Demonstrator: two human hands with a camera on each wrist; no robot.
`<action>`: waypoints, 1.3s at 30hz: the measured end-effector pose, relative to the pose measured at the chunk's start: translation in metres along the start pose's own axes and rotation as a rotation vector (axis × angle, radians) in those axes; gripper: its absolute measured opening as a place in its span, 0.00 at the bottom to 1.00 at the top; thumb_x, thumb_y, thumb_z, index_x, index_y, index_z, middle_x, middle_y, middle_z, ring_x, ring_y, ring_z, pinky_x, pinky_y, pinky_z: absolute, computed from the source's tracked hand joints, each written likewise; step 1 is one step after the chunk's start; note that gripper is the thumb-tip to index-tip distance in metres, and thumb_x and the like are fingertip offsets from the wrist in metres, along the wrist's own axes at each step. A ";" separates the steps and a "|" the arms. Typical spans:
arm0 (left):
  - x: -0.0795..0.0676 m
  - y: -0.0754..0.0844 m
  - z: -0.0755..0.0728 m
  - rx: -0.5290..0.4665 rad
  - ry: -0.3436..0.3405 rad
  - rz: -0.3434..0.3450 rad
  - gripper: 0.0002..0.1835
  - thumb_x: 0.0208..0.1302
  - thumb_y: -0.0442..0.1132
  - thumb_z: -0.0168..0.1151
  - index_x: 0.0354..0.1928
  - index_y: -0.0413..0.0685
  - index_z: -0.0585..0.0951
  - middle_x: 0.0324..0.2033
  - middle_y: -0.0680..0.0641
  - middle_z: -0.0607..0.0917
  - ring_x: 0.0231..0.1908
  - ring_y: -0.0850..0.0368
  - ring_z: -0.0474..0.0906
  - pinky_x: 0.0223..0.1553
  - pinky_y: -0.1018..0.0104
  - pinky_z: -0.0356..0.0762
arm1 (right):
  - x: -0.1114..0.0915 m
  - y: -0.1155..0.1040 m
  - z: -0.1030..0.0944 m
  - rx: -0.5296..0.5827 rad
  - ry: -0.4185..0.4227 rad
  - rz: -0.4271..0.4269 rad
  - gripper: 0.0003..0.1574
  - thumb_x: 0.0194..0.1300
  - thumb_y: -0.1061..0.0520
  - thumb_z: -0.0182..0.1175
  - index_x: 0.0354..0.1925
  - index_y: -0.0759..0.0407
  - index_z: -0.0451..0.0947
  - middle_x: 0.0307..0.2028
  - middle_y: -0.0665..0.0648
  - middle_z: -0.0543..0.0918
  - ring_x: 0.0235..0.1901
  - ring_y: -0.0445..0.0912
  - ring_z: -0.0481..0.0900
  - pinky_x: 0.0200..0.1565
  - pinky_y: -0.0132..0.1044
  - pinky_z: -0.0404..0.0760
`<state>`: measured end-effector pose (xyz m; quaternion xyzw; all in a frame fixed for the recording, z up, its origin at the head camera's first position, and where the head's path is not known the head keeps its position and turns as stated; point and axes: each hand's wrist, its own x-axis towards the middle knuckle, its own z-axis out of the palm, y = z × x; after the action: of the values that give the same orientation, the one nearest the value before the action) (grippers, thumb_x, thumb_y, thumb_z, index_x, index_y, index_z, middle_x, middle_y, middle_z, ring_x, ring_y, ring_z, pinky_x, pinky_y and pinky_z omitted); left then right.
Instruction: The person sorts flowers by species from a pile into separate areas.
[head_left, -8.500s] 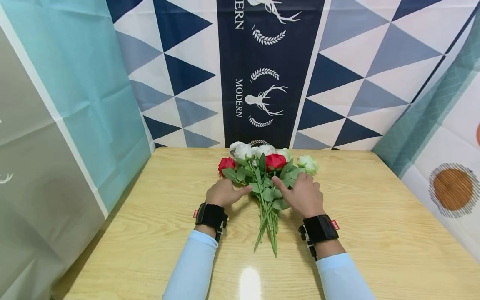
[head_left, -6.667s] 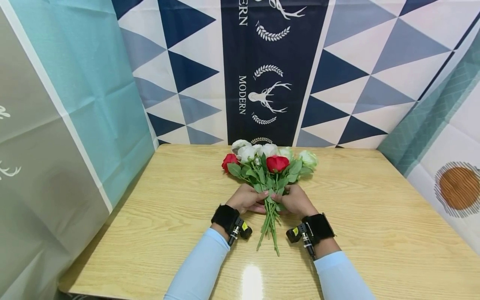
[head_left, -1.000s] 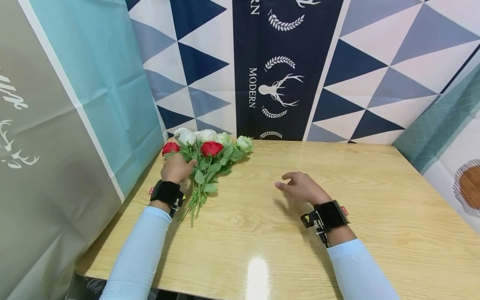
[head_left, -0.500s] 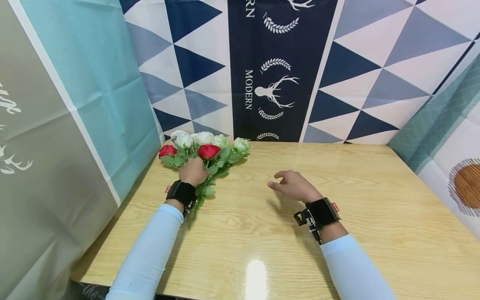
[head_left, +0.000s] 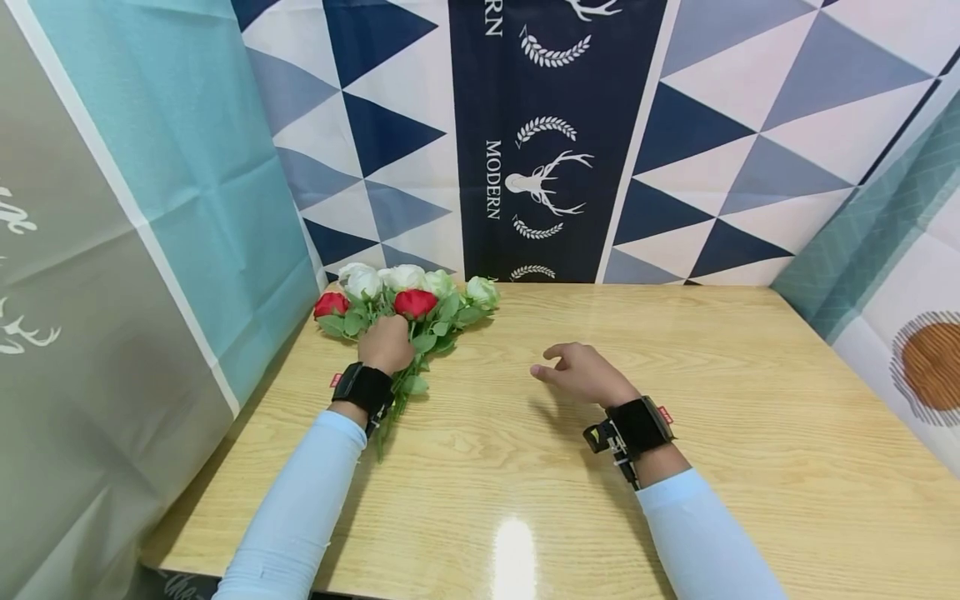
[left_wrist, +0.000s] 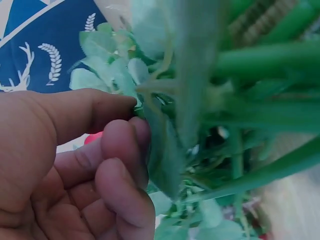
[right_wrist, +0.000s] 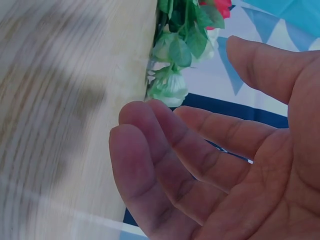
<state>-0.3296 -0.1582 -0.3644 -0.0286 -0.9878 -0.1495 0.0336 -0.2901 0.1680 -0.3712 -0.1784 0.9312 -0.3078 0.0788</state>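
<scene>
A bunch of roses lies at the far left of the table, its blooms toward the back wall. A red rose point(head_left: 415, 303) is at the middle front, another red rose point(head_left: 331, 304) at the left, with white roses point(head_left: 364, 283) and a pale green rose point(head_left: 482, 292) around them. Reaching in just below the blooms, my left hand point(head_left: 386, 344) pinches a green stem between thumb and fingertips; leaves point(left_wrist: 165, 150) partly hide the grip. The green stems point(head_left: 381, 435) point toward me. Off to the right of the flowers, my right hand point(head_left: 582, 372) hovers over the table, fingers loosely bent and holding nothing.
The wooden table point(head_left: 465, 467) meets a patterned cloth point(head_left: 547, 167) at the back. A turquoise and grey cloth point(head_left: 217, 192) hangs close along the left, and another cloth point(head_left: 885, 333) along the right. Black wrist bands with cameras are on both wrists.
Both hands first gripped the bunch mid-table; it now lies at the left. My right hand has let go. Within the last second, my left hand shifted right, from the bunch's left side onto the stems.
</scene>
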 end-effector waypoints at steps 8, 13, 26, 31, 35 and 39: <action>-0.008 0.007 -0.008 0.023 0.125 0.049 0.19 0.72 0.32 0.57 0.19 0.47 0.73 0.17 0.44 0.73 0.19 0.48 0.72 0.22 0.56 0.65 | 0.000 -0.004 0.004 -0.006 -0.006 0.012 0.38 0.77 0.43 0.58 0.66 0.73 0.72 0.51 0.71 0.84 0.50 0.59 0.84 0.47 0.51 0.82; -0.013 0.017 -0.016 0.049 0.258 0.089 0.23 0.71 0.31 0.54 0.15 0.50 0.65 0.17 0.43 0.75 0.19 0.48 0.74 0.20 0.55 0.69 | 0.001 -0.003 0.005 -0.008 -0.005 0.013 0.38 0.77 0.43 0.58 0.66 0.73 0.72 0.51 0.70 0.84 0.50 0.59 0.83 0.47 0.52 0.82; -0.021 0.043 -0.038 0.015 0.578 0.189 0.14 0.77 0.38 0.57 0.33 0.38 0.83 0.27 0.40 0.82 0.24 0.41 0.80 0.23 0.49 0.78 | 0.000 -0.004 0.005 -0.012 -0.004 -0.002 0.37 0.76 0.43 0.58 0.66 0.73 0.72 0.52 0.71 0.83 0.52 0.60 0.83 0.48 0.53 0.82; -0.025 0.053 -0.048 -0.038 0.660 0.216 0.12 0.77 0.38 0.58 0.39 0.38 0.85 0.31 0.41 0.84 0.25 0.43 0.80 0.24 0.51 0.78 | 0.000 -0.006 0.001 -0.026 0.004 -0.016 0.37 0.77 0.44 0.58 0.66 0.73 0.72 0.53 0.70 0.84 0.51 0.59 0.84 0.49 0.52 0.82; -0.031 0.064 -0.056 -0.078 0.728 0.267 0.11 0.77 0.38 0.58 0.40 0.39 0.85 0.31 0.41 0.83 0.24 0.46 0.78 0.24 0.53 0.76 | 0.001 -0.007 -0.003 -0.041 0.015 -0.041 0.37 0.77 0.43 0.58 0.66 0.72 0.72 0.48 0.67 0.86 0.49 0.57 0.85 0.48 0.51 0.83; -0.035 0.078 -0.062 -0.143 0.798 0.347 0.10 0.77 0.37 0.58 0.39 0.39 0.85 0.31 0.42 0.83 0.23 0.48 0.77 0.24 0.56 0.75 | 0.002 -0.013 -0.008 -0.043 0.086 -0.089 0.34 0.77 0.44 0.58 0.66 0.70 0.73 0.43 0.64 0.86 0.43 0.53 0.85 0.43 0.49 0.83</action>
<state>-0.2858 -0.1039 -0.2850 -0.1364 -0.8651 -0.2091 0.4350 -0.2901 0.1619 -0.3572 -0.2078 0.9313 -0.2984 0.0210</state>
